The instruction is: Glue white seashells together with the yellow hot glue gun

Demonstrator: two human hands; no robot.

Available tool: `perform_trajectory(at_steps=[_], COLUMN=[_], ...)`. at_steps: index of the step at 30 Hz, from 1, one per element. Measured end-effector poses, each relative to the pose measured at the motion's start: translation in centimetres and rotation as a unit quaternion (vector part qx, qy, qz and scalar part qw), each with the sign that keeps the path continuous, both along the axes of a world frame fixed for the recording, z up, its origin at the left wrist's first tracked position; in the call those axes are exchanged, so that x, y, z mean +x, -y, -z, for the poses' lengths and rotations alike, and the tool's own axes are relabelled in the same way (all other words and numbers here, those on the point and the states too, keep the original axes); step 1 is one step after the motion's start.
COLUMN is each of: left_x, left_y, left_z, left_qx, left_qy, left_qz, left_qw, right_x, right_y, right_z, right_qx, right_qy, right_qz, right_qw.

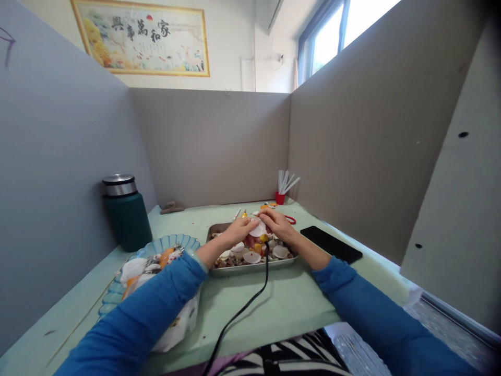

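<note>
A white seashell (258, 227) is held between my two hands above a metal tray (250, 270). My left hand (240, 232) has its thumb pressed on the shell's face, with the other fingers curled beneath. My right hand (276, 223) closes its fingertips at the shell's upper right edge. Whether a smaller piece lies in those fingertips I cannot make out. The tray is full of white shells (251, 257) and small brown ones. Just below the hands, a yellow tool tip (264, 238) joins a black cord (250, 302) that runs toward me.
A scalloped blue dish (111, 300) of shells stands at left, beside a green flask (127, 219). At right lies a black phone (331, 244). Behind are red-handled scissors (290, 220) and a red cup (279, 198) of white sticks. Grey partitions (211, 146) enclose the table.
</note>
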State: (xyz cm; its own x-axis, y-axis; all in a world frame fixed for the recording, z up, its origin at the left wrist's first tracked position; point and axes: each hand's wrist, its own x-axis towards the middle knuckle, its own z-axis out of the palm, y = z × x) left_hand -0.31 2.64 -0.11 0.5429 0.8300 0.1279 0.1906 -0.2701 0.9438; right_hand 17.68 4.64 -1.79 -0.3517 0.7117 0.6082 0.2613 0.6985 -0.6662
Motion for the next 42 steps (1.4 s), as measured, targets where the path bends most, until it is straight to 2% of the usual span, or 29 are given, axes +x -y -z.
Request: perform_trajectory(at_steps=[4,8,14,28,33,39,42], left_x=[-0.2,-0.3,-0.2,-0.2,-0.3,-0.4,-0.3], left_y=[-0.1,-0.2,0.0,-0.6,-0.7,-1.1,-1.2], left_z=[0.0,0.0,0.0,0.3,0.3,0.6,0.7], left_qx=[-0.026,-0.034,-0.032,-0.009,-0.001,0.051,0.044], left_qy=[0.025,0.025,0.011,-0.002,-0.013,-0.048,-0.047], left_qz=[-0.023,-0.013,0.01,-0.054,-0.06,-0.089,-0.092], left_qw=[0.999,0.999,0.999,0.998,0.998,0.994,0.994], right_x=[0.0,0.1,0.0,0.0,0.0,0.1,0.0], right_y=[0.0,0.1,0.1,-0.4,-0.3,-0.5,-0.5], right_z=[-0.1,-0.2,-0.3,0.4,0.3,0.4,0.3], right_qx=[0.056,0.079,0.084,0.074,0.09,0.111,0.125], right_qy=[0.008,0.03,0.029,0.002,0.01,0.018,0.026], right_qz=[-0.009,0.011,0.029,-0.002,0.0,0.016,0.024], right_qw=[0.998,0.996,0.996,0.997,0.996,0.994,0.991])
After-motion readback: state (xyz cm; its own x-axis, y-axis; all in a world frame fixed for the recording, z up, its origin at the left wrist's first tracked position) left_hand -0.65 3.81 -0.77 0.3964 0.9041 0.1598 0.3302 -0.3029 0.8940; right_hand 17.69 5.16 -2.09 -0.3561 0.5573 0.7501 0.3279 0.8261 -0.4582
